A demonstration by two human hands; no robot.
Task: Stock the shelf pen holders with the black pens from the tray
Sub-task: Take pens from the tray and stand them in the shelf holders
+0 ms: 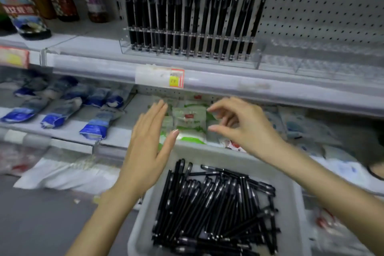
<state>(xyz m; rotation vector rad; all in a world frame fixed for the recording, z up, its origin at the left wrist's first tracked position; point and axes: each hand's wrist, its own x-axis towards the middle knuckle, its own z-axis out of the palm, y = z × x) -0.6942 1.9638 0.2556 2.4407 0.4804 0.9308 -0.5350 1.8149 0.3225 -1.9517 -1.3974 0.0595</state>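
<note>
Left hand flat, right hand loosely curled, both empty mid-frame, likely poised to pick; pens heaped in the tray, lower centre, within reach; holder, upper centre, stands others upright.

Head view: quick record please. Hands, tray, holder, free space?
left hand: fingers straight, empty, near the tray's far left corner
right hand: loosely curled, empty
tray: loose heap of black pens
pen holder: row of upright pens in the left part
free space: holder's right part shows no pens
</note>
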